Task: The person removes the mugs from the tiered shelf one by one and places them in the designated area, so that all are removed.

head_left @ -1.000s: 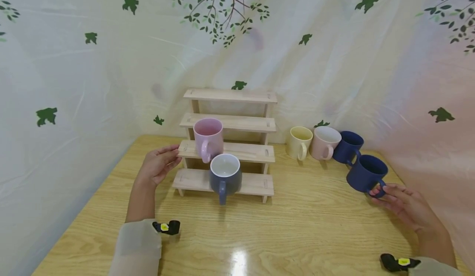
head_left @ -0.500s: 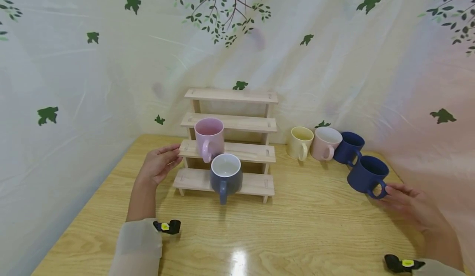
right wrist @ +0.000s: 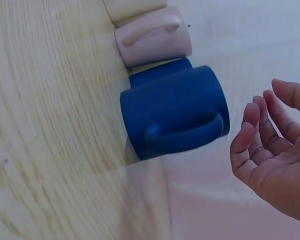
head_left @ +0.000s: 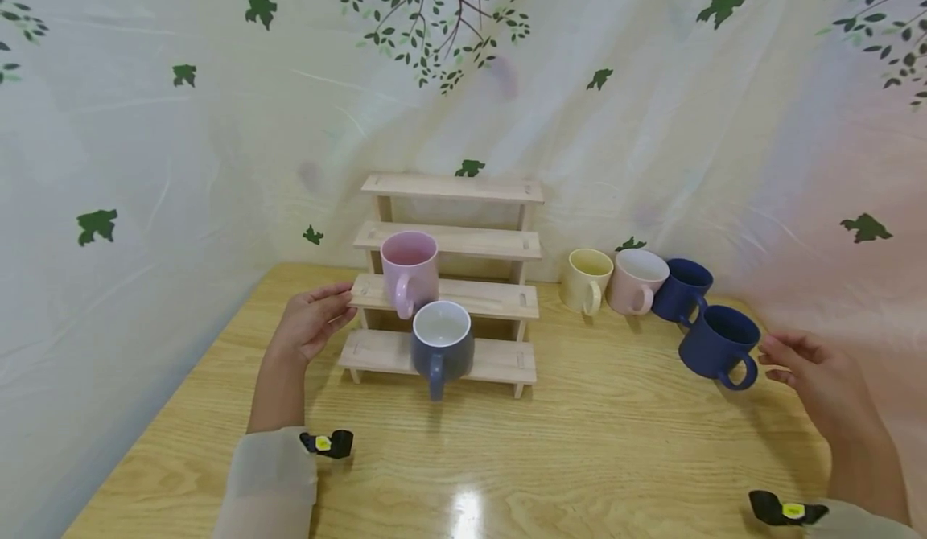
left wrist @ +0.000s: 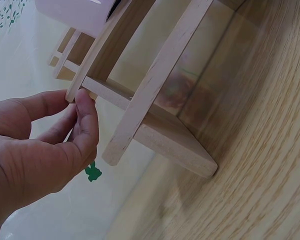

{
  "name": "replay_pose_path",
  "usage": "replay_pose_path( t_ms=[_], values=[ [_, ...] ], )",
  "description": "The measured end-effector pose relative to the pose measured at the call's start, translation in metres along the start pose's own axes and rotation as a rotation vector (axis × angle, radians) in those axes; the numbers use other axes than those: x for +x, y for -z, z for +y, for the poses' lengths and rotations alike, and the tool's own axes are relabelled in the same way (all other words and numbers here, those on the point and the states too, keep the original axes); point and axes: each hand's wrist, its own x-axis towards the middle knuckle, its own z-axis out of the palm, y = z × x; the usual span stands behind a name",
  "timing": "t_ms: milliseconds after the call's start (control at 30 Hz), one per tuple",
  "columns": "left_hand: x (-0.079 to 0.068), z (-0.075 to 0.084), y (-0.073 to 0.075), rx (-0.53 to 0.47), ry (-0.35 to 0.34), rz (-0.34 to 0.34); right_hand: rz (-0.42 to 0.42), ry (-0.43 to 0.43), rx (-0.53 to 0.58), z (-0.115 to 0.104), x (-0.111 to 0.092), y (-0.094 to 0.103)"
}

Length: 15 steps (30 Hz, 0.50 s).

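The left hand (head_left: 310, 322) pinches a board's end on the pale, four-tier wooden rack (head_left: 452, 187); the right hand (head_left: 829, 382) is free, near the front mug (head_left: 711, 347), plain navy and upright at the right of the table (head_left: 594, 442). The right wrist view shows a clear gap between them, barely evident in the head view; the right fingers (right wrist: 262, 112) curl loosely.

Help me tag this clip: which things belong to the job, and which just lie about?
Likely in the job:
wooden rack, pinched by left hand
lilac mug, grey mug, on it
front navy mug, near right hand
yellow mug, pale pink mug, rear navy mug

Probably just setting:
table, patterned backdrop
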Motion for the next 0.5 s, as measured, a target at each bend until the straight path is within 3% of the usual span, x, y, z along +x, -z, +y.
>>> replay_pose_path(
  t_ms=[133, 333, 500],
  values=[
    [-0.001, 0.000, 0.000, 0.007, 0.004, 0.002, 0.005, 0.047, -0.194, -0.012, -0.001, -0.012],
    [0.000, -0.001, 0.000, -0.002, 0.001, -0.006, -0.036, 0.122, -0.222, -0.026, 0.000, -0.035],
    [0.001, -0.001, 0.000, -0.030, 0.000, -0.011, -0.048, 0.136, -0.343, -0.035, 0.003, -0.057]
  ],
)
